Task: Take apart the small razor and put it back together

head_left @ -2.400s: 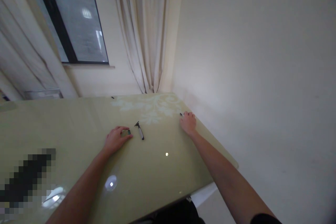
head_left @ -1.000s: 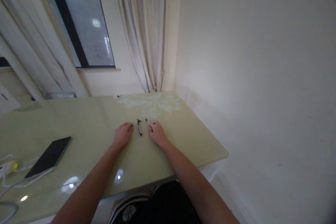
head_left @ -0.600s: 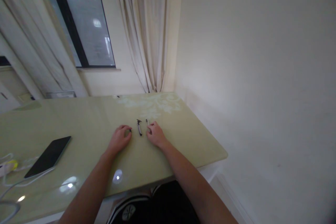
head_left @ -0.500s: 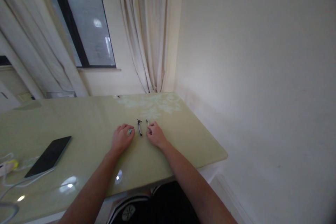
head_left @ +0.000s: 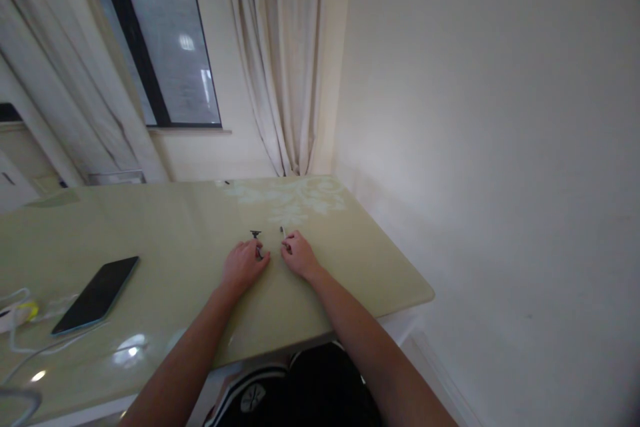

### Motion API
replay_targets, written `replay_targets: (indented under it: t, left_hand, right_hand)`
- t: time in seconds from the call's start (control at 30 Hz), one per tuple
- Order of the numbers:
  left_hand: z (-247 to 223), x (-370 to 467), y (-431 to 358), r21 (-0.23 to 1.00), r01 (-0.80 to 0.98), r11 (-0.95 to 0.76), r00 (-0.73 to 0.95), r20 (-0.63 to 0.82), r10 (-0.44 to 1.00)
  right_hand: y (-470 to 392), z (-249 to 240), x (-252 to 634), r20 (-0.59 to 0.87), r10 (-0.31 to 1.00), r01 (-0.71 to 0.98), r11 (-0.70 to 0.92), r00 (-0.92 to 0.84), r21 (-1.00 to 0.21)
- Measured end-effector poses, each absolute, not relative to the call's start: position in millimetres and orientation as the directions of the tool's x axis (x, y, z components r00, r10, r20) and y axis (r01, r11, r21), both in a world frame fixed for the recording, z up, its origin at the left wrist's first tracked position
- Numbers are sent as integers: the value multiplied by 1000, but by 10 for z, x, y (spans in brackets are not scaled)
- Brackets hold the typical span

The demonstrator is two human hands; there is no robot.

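Left hand (head_left: 246, 265), fingers clamped on razor (head_left: 255, 233): head toward far edge of table (head_left: 360, 267), handle back toward near edge. Next, slim dark-tipped stick (head_left: 283, 232), tip toward far edge, leaning slightly left, pinched in right hand (head_left: 299, 255).

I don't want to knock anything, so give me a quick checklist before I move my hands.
1. Left hand at the handle of the razor: ok.
2. Left grip firm: cannot tell, the hand covers part of the handle.
3. Right hand free: not ok, it holds a slim, dark-tipped item.
4. Hands apart: ok, a narrow gap.
5. Tablet away from both arms: ok.
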State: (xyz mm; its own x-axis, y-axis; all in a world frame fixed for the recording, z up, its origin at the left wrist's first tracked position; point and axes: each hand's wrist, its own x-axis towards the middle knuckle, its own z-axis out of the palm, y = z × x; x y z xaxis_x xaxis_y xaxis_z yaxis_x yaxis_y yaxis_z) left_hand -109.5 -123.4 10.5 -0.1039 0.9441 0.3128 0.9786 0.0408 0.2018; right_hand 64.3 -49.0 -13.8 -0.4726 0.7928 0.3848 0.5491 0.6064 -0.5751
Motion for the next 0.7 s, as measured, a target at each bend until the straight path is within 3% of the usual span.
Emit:
replay_targets:
  t: [0.17, 0.33, 0.47, 0.57, 0.7]
  left_hand:
    - [117, -1085, -1226, 293, 956, 13, -101, 289, 952]
    - [123, -1112, -1236, 302, 953, 2, -89, 278, 957]
    - [100, -1265, -1216, 360, 927, 104, -212, 274, 938]
    - [52, -1417, -1195, 320, 932, 170, -279, 331, 902]
    - [-17, -1527, -1172, 290, 942, 168, -255, 293, 922]
  right_hand:
    - [-498, -135, 649, 390, 798, 556, 601, -460, -574]
    - [-504, -132, 656, 387, 804, 555, 593, -452, -583]
    - [-507, -125, 661, 368, 807, 559, 587, -461, -586]
    - [-519, -110, 665, 362, 808, 559, 585, -464, -588]
    - [-537, -87, 674, 365, 802, 561, 593, -473, -577]
